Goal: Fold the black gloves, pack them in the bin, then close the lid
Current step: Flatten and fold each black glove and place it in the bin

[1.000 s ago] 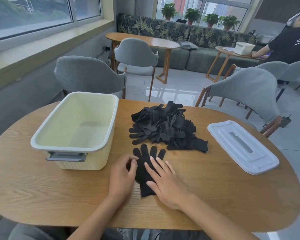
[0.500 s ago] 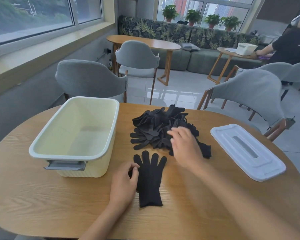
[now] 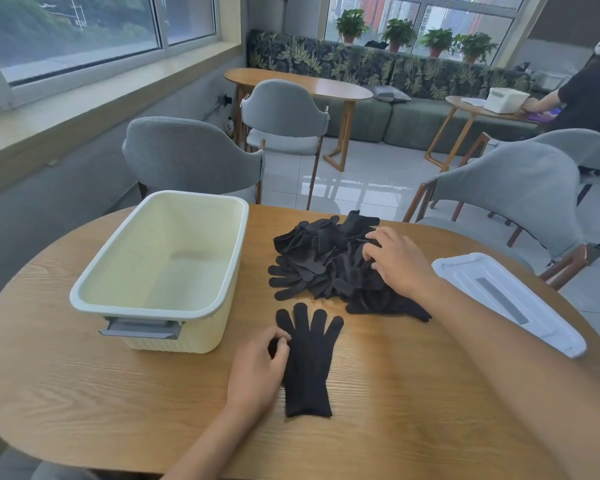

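Flat black knit glove [image 3: 309, 362] laid palm-down on the oval wooden desk [image 3: 84, 393], fingers pointing away, cuff nearest. Left grip [image 3: 257, 368] pinching its thumb-side edge with curled fingers. Right grip [image 3: 395, 261] resting on the loose pile of black knit gloves [image 3: 319, 261] just beyond, fingertips curled into the fabric, apparently picking one out; actual hold not clear.

Handling, judged: light, limp, stretchy knit. No stiffness, so drapes and bunches when lifted. Not fragile. Likely snags on neighbours in the pile. Best taken at the cuff or pinched at an edge, then smoothed flat before folding.

Cream rectangular plastic bin [image 3: 84, 299] left of the left grip, open, nothing visible inside. White flat plastic lid [image 3: 465, 275] right of the right grip, lying on the desk. Nothing packed yet.
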A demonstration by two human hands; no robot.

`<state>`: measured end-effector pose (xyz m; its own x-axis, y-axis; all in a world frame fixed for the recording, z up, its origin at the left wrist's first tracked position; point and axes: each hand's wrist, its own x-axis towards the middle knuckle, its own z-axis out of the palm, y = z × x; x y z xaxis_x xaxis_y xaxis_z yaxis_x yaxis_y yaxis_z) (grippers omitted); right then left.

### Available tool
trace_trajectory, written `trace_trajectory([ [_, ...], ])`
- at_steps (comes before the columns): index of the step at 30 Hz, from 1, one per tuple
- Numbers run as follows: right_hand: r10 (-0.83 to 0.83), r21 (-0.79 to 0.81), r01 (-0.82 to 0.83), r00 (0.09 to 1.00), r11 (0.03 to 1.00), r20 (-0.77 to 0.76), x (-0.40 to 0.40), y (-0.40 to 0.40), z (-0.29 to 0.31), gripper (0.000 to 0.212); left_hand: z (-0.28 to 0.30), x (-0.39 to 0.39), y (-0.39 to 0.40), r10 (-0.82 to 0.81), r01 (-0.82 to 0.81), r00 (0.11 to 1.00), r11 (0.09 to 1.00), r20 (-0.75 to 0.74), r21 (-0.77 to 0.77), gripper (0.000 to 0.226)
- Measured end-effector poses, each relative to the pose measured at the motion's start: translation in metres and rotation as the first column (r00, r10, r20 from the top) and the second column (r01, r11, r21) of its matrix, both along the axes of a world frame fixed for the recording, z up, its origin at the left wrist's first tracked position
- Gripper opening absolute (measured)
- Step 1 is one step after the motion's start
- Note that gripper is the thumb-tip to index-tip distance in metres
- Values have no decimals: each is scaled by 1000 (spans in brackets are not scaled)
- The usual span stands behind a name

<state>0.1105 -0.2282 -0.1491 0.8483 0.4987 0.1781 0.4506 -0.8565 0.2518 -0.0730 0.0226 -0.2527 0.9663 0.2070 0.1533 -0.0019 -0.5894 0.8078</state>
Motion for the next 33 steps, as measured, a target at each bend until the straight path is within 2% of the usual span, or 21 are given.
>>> trace_trajectory([
  [4, -10, 82, 7, 1000, 997, 26, -3, -9, 16, 7, 1, 0, 0, 2, -1, 1000, 1000, -12, 8, 15],
  [9, -145, 263, 130, 989, 956, 37, -6, -26, 58, 6, -1, 2, 0, 0, 0, 1000, 1000, -23, 14, 14],
  [13, -200, 383, 161, 978, 910, 64, -10, -40, 91, 7, -1, 1, -1, -19, 19, 1000, 1000, 1, 0, 15],
  [18, -158, 545, 126, 987, 829, 13, -33, -39, 127, 12, 1, -4, 1, -50, 55, 994, 997, 93, -48, 20],
  [20, -123, 595, 119, 992, 795, -34, -49, -34, 135, 15, 1, -7, 3, -103, 104, 987, 995, 122, 1, 19],
  [23, -87, 627, 130, 991, 768, -99, -72, -25, 138, 7, -2, -16, 7, -229, 209, 964, 967, 136, 144, 16],
  [25, -64, 621, 155, 984, 768, -167, -86, -20, 136, 14, -4, -24, 9, -305, 268, 944, 932, 128, 244, 15],
  [28, -4, 621, 193, 956, 760, -292, -101, -11, 126, 30, -6, -35, 12, -383, 328, 918, 877, 100, 350, 25],
  [31, 40, 650, 216, 934, 728, -355, -109, -3, 110, 30, -4, -40, 14, -411, 355, 909, 846, 64, 399, 36],
  [33, 57, 656, 192, 940, 730, -338, -112, 4, 102, 27, -2, -42, 15, -420, 369, 907, 835, 37, 409, 43],
])
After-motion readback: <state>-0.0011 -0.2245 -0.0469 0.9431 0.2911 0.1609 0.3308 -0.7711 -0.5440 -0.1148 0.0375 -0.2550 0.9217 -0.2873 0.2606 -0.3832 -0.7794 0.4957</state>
